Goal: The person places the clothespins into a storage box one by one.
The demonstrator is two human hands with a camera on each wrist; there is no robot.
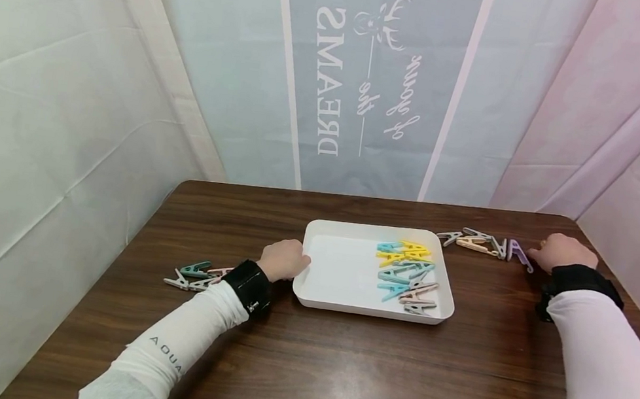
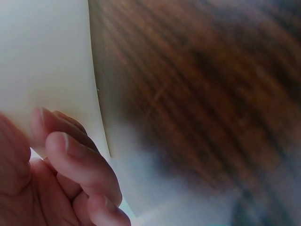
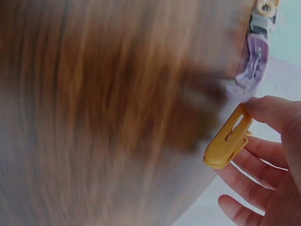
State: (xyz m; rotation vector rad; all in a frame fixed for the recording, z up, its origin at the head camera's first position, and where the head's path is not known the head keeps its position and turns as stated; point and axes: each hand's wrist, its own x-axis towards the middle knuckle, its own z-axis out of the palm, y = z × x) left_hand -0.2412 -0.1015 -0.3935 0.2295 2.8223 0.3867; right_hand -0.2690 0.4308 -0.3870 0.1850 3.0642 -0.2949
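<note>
A white rectangular tray (image 1: 335,274) lies on the table, with yellow, blue, green, pinkish and grey clothespins (image 1: 409,272) grouped in its right half. My left hand (image 1: 283,260) grips the tray's left edge, its fingers (image 2: 77,150) curled against the tray wall in the left wrist view. Out at the table's far right, my right hand (image 1: 565,254) pinches a yellow-orange clothespin (image 3: 225,141) between thumb and fingers; in the head view that clothespin is hidden by the hand. Just left of this hand lies a purple clothespin (image 1: 520,254).
More clothespins (image 1: 475,243), grey and cream, lie between the tray and my right hand. Behind my left wrist sits another small group with a dark green clothespin (image 1: 196,269), partly covered by the arm. Fabric curtains (image 1: 359,164) hang behind the brown wooden table (image 1: 359,375).
</note>
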